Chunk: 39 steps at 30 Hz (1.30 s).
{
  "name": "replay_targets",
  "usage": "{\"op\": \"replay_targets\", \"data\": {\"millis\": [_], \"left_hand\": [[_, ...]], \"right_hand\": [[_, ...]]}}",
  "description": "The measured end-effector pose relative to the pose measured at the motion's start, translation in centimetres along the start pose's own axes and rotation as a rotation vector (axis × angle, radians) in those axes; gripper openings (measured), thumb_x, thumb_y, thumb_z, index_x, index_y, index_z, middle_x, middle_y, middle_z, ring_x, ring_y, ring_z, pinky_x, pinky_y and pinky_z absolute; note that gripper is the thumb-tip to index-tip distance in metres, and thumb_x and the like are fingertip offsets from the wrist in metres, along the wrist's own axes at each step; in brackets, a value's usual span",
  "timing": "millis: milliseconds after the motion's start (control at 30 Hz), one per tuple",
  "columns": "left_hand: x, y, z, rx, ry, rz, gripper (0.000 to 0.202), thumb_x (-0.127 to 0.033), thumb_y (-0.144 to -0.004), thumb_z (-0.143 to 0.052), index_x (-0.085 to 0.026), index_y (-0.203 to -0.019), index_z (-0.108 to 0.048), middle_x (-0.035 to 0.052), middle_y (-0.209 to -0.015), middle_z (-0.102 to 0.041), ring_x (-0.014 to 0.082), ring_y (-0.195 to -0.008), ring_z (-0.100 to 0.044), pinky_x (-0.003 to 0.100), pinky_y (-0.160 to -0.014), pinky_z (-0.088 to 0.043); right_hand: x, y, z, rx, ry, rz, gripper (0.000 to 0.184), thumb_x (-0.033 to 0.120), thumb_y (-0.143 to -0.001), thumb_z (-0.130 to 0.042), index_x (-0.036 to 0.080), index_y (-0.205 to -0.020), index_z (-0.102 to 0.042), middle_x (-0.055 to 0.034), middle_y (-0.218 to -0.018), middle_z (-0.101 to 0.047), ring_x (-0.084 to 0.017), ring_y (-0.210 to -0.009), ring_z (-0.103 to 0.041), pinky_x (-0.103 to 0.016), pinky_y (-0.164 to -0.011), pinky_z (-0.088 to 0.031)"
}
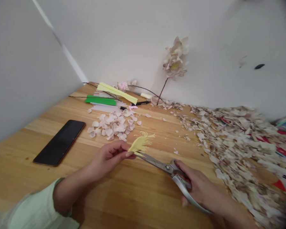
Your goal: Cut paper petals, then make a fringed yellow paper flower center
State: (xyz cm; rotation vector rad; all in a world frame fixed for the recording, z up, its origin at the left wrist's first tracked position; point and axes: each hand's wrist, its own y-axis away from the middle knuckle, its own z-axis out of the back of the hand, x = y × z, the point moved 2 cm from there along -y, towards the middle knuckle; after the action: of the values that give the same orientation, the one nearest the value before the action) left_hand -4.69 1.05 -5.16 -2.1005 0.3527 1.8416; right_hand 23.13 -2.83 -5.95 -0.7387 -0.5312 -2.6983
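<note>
Between the thumb and fingers of my left hand is a piece of yellow crepe paper, its far edge cut into a fine, curling fringe. My right hand grips the grey handles of a pair of scissors. The blades point left, and their tips reach the lower edge of the yellow paper right beside my left fingertips. Whether the blades are fully closed on the paper is hard to make out.
Pale petals lie piled beyond my left hand, with a phone left of them. Yellow paper strips, green paper and a black pen lie behind. A flower stem leans by the wall; dried petals cover the right side.
</note>
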Motion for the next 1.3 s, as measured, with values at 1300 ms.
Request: {"op": "replay_targets", "data": {"millis": [1300], "left_hand": [[0.4, 0.0, -0.3, -0.030, 0.195, 0.142, 0.016, -0.032, -0.073, -0.072, -0.017, -0.072, -0.067, -0.0027, -0.072, -0.073, 0.0096, -0.071, -0.069, 0.018, -0.069, -0.056]], "right_hand": [[-0.6, -0.1, -0.1, -0.046, -0.024, -0.094, 0.033, 0.037, -0.053, -0.074, 0.024, -0.078, -0.058, 0.0067, -0.060, -0.053, -0.015, -0.056, -0.044, -0.021, -0.050, -0.033]]}}
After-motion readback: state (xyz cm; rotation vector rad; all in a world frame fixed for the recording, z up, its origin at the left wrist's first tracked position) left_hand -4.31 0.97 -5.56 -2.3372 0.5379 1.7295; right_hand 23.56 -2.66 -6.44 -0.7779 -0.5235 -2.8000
